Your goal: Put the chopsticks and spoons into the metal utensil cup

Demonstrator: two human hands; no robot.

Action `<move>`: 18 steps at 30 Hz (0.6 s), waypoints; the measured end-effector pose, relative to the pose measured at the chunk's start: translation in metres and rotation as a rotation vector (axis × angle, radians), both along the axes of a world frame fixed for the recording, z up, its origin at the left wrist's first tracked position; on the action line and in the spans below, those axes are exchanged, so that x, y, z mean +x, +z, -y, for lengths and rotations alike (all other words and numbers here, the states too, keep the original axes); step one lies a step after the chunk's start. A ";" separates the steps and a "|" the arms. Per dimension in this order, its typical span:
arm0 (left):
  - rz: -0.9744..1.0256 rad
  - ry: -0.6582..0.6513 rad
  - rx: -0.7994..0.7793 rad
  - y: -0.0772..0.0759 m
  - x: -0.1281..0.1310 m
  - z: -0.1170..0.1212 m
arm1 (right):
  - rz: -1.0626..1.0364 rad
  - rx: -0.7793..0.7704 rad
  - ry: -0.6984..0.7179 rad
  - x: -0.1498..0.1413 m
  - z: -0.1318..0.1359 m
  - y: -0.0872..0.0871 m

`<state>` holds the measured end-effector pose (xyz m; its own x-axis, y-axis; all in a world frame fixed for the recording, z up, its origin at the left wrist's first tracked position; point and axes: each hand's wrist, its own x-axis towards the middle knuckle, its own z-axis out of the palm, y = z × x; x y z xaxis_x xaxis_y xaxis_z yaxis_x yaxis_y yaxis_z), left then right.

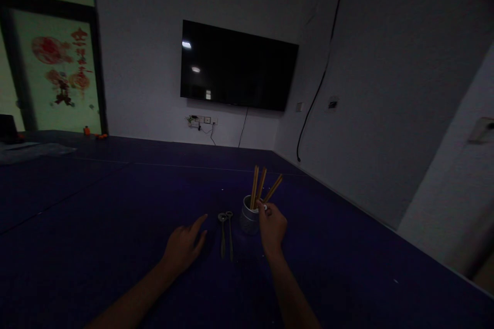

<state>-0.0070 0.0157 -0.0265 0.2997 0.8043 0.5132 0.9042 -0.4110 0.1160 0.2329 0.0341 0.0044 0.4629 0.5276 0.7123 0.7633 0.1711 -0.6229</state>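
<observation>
A grey cylindrical holder [249, 220] stands on the dark blue surface, with several wooden chopsticks [254, 187] upright or leaning in it. My right hand [272, 223] is at the holder's right rim, its fingers closed together by the lower part of the chopsticks. A small whitish bit shows at those fingertips; what they grip is too dark and small to name. To the left of the holder, two metal spoons [223, 236] lie side by side, handles toward me. My left hand [184, 244] hovers or rests left of the spoons, fingers apart and holding nothing.
The blue surface [116, 205] stretches to the far wall, where a television [239, 67] hangs above sockets and wires. A black cable [318, 87] runs down the right wall. At the far left are small orange objects [87, 130] and a pale plastic sheet [34, 151].
</observation>
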 end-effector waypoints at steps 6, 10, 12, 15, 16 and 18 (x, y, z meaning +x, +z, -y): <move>-0.032 0.020 -0.033 -0.001 0.000 -0.002 | 0.058 -0.162 -0.094 -0.003 0.003 0.002; -0.015 0.017 -0.026 -0.003 0.001 -0.003 | 0.105 -0.272 -0.111 -0.004 0.005 0.005; -0.012 0.018 -0.027 -0.003 0.001 -0.003 | 0.110 -0.311 -0.102 -0.004 0.005 0.005; -0.013 0.015 -0.039 -0.002 0.000 -0.002 | 0.102 -0.352 -0.088 -0.005 0.005 0.004; -0.014 0.011 -0.044 -0.002 0.000 -0.002 | 0.100 -0.360 -0.085 -0.005 0.005 0.003; -0.018 0.005 -0.053 -0.001 0.000 -0.002 | 0.094 -0.365 -0.078 -0.006 0.005 0.003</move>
<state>-0.0067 0.0174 -0.0273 0.3043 0.8319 0.4642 0.9085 -0.4000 0.1213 0.2266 0.0294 0.0072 0.4531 0.7203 0.5253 0.8221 -0.1097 -0.5587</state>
